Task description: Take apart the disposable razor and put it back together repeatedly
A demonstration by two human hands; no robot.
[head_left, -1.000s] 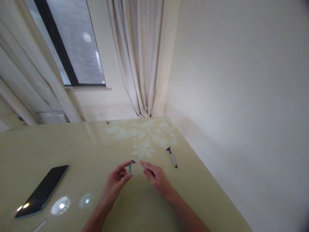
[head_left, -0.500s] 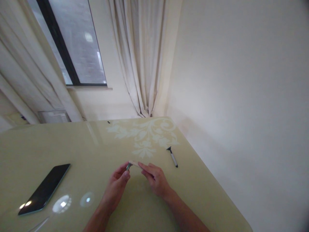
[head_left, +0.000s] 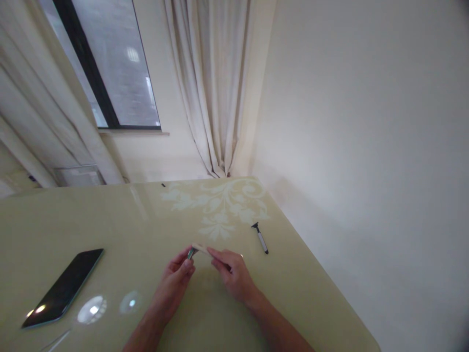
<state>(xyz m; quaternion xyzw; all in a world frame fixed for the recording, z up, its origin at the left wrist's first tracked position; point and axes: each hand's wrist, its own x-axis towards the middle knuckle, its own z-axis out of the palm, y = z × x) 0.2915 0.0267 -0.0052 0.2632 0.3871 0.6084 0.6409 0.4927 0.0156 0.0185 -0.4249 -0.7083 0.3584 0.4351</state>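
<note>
Above the table, my left hand (head_left: 175, 281) is closed, thumb and fingertips pinching a small green and silvery piece (head_left: 191, 253). My right hand (head_left: 235, 276) is also closed, gripping the near end of a flat beige stick (head_left: 200, 248). The stick's far end meets the small piece at my left fingertips; whether the two are joined I cannot tell. My fingers cover part of both. Just beyond my right hand lies a razor (head_left: 261, 238) with a black head and grey handle, apart from the hand.
On the left of the glossy pale-green table (head_left: 110, 220) lies a dark tablet or large phone (head_left: 64, 288). A tiny dark piece (head_left: 163, 185) sits by the far edge. A wall (head_left: 348, 171) runs along the right side; curtains (head_left: 214, 88) and a window (head_left: 113, 63) stand behind.
The whole view has shifted slightly. Both hands keep the same grip, and the stick and small piece stay together at nearly the same spot.
</note>
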